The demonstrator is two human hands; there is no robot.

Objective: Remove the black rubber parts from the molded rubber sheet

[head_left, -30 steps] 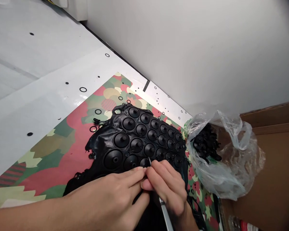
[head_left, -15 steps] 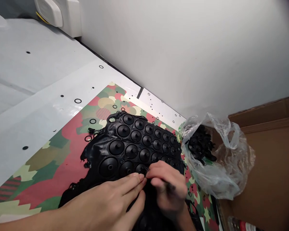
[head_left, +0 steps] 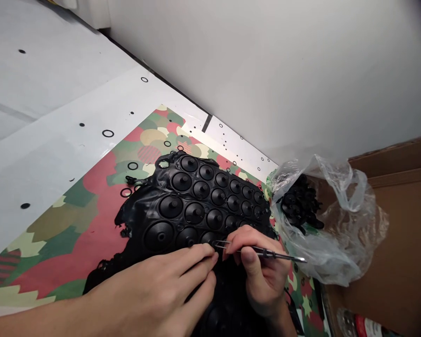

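A thick black rubber sheet (head_left: pixel 150 196) with rows of raised round discs, each with a small nub, lies on a patterned mat. My left hand (head_left: pixel 161 285) rests palm down across its near part, fingers stretched out side by side and fingertips by one disc (head_left: pixel 209 238). The left thumb is hidden. In my right hand (head_left: pixel 263 267) is a slim pair of metal tweezers (head_left: pixel 273 254), gripped between thumb and fingers. Its two thin prongs point left, at that disc beside my left fingertips. Whether the prongs touch the rubber, I cannot tell.
A clear plastic bag (head_left: pixel 354 252) holding black rubber pieces (head_left: pixel 300 203) stands at the right, against a cardboard box (head_left: pixel 403 220). Small black rings (head_left: pixel 108 133) and dots are scattered over the camouflage-patterned mat (head_left: pixel 101 187) and white surface. A white wall (head_left: pixel 266 70) rises behind.
My right hand has shifted right and turned, so the tweezers now show along their length. My left hand stays nearly in place. The view has shifted slightly.
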